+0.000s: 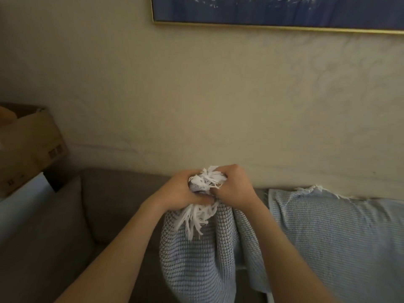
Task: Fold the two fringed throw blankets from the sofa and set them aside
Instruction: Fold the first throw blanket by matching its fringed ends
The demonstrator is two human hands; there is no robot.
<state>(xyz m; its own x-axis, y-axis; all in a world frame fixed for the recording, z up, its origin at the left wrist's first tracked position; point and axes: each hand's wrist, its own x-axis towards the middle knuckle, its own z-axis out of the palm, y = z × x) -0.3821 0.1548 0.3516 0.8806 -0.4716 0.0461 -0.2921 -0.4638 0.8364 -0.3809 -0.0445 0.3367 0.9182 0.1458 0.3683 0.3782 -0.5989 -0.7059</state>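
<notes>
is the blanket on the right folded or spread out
Spread: the right blanket lies flat, draped over the sofa back, fringe at top.

Dimly lit room interior: a cream, unevenly textured wall (196,95) fills most of the view. At its upper right hangs a dark blue painting in a thin gold frame (284,9), cut off by the top and right edges. Along the foot of the wall stands a grey fabric-upholstered sofa (109,204). Beyond the sofa's left end, a brown cardboard box (32,145) sits on a pale white surface (21,204) near the left edge.
</notes>
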